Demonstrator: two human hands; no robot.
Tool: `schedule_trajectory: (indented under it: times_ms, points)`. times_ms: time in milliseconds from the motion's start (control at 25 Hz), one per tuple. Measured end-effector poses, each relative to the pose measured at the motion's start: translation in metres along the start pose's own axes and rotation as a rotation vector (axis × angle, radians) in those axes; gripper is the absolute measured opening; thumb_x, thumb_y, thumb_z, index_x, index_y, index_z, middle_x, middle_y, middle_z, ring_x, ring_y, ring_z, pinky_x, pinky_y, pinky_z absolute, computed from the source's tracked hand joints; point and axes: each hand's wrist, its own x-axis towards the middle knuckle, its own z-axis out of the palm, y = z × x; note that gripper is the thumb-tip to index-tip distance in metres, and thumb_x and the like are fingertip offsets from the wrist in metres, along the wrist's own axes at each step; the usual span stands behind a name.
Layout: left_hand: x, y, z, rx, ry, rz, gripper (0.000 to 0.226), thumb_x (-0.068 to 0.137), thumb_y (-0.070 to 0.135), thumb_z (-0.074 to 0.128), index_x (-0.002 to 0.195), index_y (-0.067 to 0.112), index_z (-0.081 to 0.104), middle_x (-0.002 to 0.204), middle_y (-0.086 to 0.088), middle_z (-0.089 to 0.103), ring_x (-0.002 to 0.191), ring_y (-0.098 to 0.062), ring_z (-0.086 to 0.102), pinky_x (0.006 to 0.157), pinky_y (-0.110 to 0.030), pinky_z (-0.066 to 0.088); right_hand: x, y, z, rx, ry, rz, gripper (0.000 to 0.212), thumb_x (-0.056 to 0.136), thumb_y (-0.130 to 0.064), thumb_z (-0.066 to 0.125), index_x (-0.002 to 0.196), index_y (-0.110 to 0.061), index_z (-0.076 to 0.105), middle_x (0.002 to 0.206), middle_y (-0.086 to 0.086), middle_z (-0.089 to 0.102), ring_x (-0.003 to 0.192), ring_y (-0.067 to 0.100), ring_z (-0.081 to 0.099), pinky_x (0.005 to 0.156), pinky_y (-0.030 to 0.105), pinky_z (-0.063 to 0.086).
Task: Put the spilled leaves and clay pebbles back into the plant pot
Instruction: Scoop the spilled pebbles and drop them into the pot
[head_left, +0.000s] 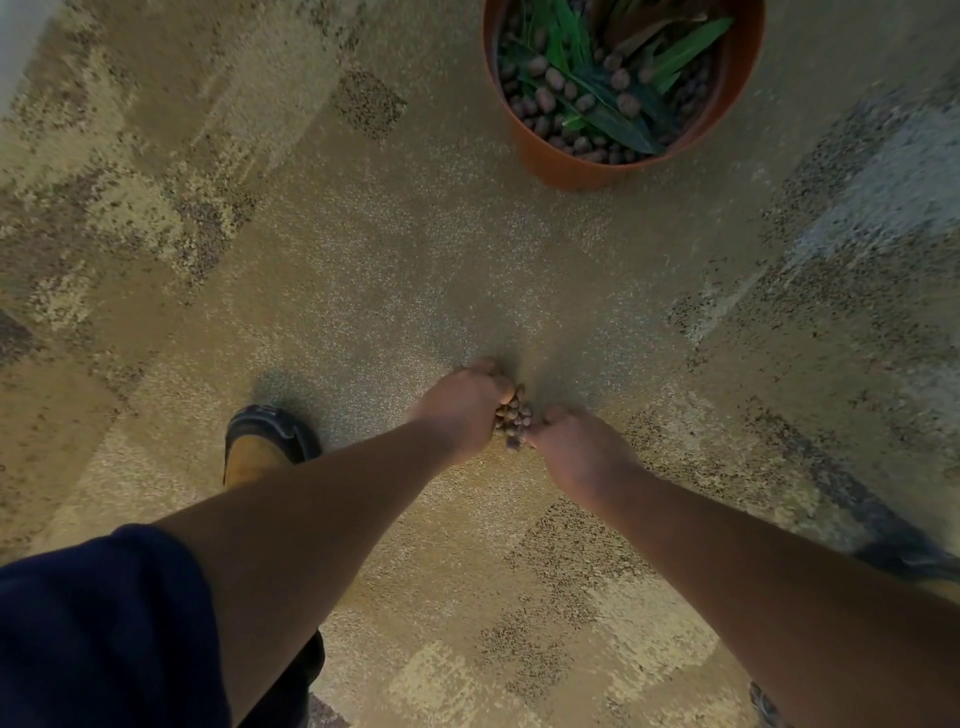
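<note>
Our left hand (462, 410) and right hand (574, 449) cup together, fingers curled around a cluster of round brown pebbles (513, 418) above speckled carpet (363, 291); the orange plastic pot (561, 166) stands well apart.

A patterned beige and brown carpet (395, 270) is covering the floor and carrying everything in view. An orange plant pot (566, 166) is standing upright on it at the far side, holding clay pebbles and green leaves. A small cluster of clay pebbles (513, 418) is lying on the carpet nearer, and a shoe (267, 441) is resting on it to the left.
</note>
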Motion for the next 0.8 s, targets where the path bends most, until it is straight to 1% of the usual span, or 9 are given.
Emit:
schedule_trajectory:
  times_ms: [120,240,320,400,480,560,640,720,800]
  points:
    - [0.001,0.0,0.0,-0.016,0.017,0.001,0.019,0.091,0.004,0.066,0.105,0.016,0.07,0.107,0.003,0.061,0.091,-0.018,0.064,0.082,-0.032,0.059,-0.001,0.006,-0.003,0.081,0.036,0.023,0.031,0.095,-0.009,0.064,0.123,-0.02,0.068,0.119,0.006,0.065,0.093,0.017,0.067,0.081,0.03,0.062]
    - [0.0,-0.003,-0.003,-0.046,0.045,0.003,0.012,0.091,0.007,0.067,0.099,0.015,0.071,0.102,0.005,0.061,0.092,-0.017,0.065,0.078,-0.024,0.055,-0.002,0.015,-0.011,0.163,0.124,0.063,0.022,0.096,-0.007,0.062,0.115,-0.013,0.07,0.114,0.008,0.068,0.089,0.015,0.064,0.082,0.026,0.059]
    - [0.001,-0.001,-0.014,-0.109,0.126,0.014,0.011,0.09,0.004,0.068,0.094,0.014,0.071,0.098,0.005,0.061,0.091,-0.016,0.066,0.077,-0.021,0.054,-0.001,0.02,-0.027,0.249,0.216,0.091,0.016,0.097,-0.009,0.062,0.109,-0.011,0.071,0.11,0.008,0.068,0.086,0.015,0.064,0.08,0.026,0.06]
    - [0.004,0.008,-0.038,-0.199,0.256,0.071,0.013,0.088,0.0,0.069,0.093,0.011,0.072,0.099,0.001,0.065,0.088,-0.017,0.068,0.077,-0.023,0.059,-0.001,0.023,-0.055,0.345,0.377,0.099,0.01,0.095,-0.008,0.065,0.1,-0.009,0.073,0.104,0.008,0.069,0.083,0.017,0.066,0.075,0.026,0.061]
    - [0.01,0.025,-0.08,-0.265,0.422,0.163,0.013,0.086,0.0,0.071,0.093,0.01,0.072,0.099,-0.002,0.067,0.085,-0.018,0.068,0.073,-0.022,0.059,-0.004,0.024,-0.096,0.459,0.614,0.092,0.008,0.093,-0.007,0.068,0.098,-0.007,0.075,0.099,0.007,0.07,0.08,0.018,0.068,0.068,0.023,0.06]
    - [0.022,0.044,-0.131,-0.288,0.611,0.244,0.01,0.084,0.005,0.072,0.092,0.011,0.072,0.098,-0.003,0.066,0.083,-0.015,0.066,0.069,-0.019,0.055,-0.006,0.03,-0.143,0.515,0.83,0.102,0.011,0.092,-0.01,0.071,0.103,-0.008,0.074,0.102,0.003,0.069,0.079,0.012,0.067,0.064,0.01,0.054]
    - [0.043,0.056,-0.173,-0.299,0.762,0.257,0.009,0.082,0.01,0.07,0.09,0.014,0.071,0.097,-0.002,0.066,0.081,-0.013,0.064,0.067,-0.019,0.053,-0.002,0.041,-0.181,0.517,0.952,0.123,0.016,0.092,-0.015,0.072,0.108,-0.011,0.074,0.105,0.0,0.068,0.08,0.006,0.066,0.064,0.003,0.05]
    - [0.064,0.057,-0.195,-0.306,0.782,0.242,0.011,0.08,0.012,0.068,0.09,0.014,0.071,0.097,-0.002,0.068,0.08,-0.014,0.066,0.068,-0.03,0.059,0.009,0.055,-0.203,0.532,0.99,0.13,0.018,0.092,-0.019,0.073,0.109,-0.014,0.074,0.105,0.001,0.072,0.082,0.005,0.068,0.069,0.006,0.053]
    - [0.08,0.049,-0.197,-0.274,0.715,0.208,0.014,0.079,0.012,0.067,0.092,0.016,0.071,0.1,-0.001,0.068,0.083,-0.013,0.066,0.071,-0.035,0.059,0.021,0.064,-0.21,0.515,0.982,0.137,0.02,0.091,-0.021,0.074,0.11,-0.015,0.075,0.103,0.001,0.072,0.084,0.006,0.068,0.075,0.018,0.059]
